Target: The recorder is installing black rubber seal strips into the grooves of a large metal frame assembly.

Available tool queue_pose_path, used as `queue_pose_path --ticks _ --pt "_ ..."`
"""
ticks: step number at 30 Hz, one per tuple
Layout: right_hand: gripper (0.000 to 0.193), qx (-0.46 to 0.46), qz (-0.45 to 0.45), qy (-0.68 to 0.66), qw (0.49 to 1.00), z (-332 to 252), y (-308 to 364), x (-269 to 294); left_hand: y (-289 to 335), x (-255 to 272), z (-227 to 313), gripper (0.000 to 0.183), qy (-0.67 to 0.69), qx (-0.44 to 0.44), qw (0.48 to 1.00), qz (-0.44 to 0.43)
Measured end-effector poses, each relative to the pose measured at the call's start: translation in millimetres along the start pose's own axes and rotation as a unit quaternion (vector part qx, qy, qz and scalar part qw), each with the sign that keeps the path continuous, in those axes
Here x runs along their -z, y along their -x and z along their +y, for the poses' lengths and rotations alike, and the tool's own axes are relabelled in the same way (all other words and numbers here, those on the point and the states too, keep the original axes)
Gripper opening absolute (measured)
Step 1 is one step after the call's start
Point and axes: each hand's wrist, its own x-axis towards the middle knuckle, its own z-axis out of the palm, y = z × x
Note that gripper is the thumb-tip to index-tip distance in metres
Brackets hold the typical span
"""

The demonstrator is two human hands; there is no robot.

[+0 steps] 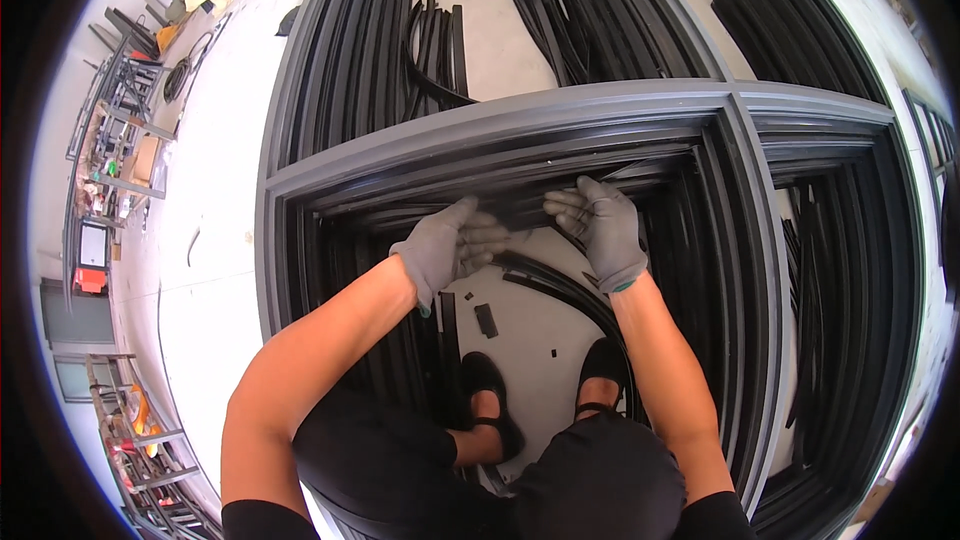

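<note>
Both hands wear grey gloves and reach inside the opening of a stack of dark grey metal frames [500,125]. My left hand [450,245] is at the opening's far side, its fingers stretched out toward the right and slightly apart. My right hand [602,232] is across from it, fingers pointing left and thumb raised; nothing plainly shows in its grip. Between the hands a dark patch is blurred, so I cannot tell whether either hand touches the frames' inner edge there. Curved black strips [560,285] lie on the floor just below the hands.
My feet, in black shoes [490,405], stand on the pale floor inside the opening. Small black scraps [485,320] lie near them. More loose black strips [437,50] are in the far opening. Cluttered shelving [120,160] stands at the left.
</note>
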Motion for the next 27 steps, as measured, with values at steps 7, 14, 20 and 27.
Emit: queue_pose_path --ticks 7,14,20,27 --pt "0.024 0.008 0.017 -0.004 1.000 4.6 -2.2 -0.4 -15.0 8.0 -2.4 0.044 0.015 -0.093 0.995 -0.018" --pt "0.028 0.055 0.032 0.089 0.994 3.8 -10.0 -11.6 -13.0 -0.3 2.8 0.039 -0.018 -0.101 0.995 0.021" --pt "0.026 0.043 0.031 0.169 0.984 -10.1 -14.0 -5.4 -11.9 -12.0 2.2 0.038 -0.086 -0.141 0.983 0.079" --pt "0.019 0.079 0.011 0.180 0.980 12.5 -7.9 -33.9 -16.8 -15.2 4.2 0.037 -0.128 -0.125 0.984 -0.004"
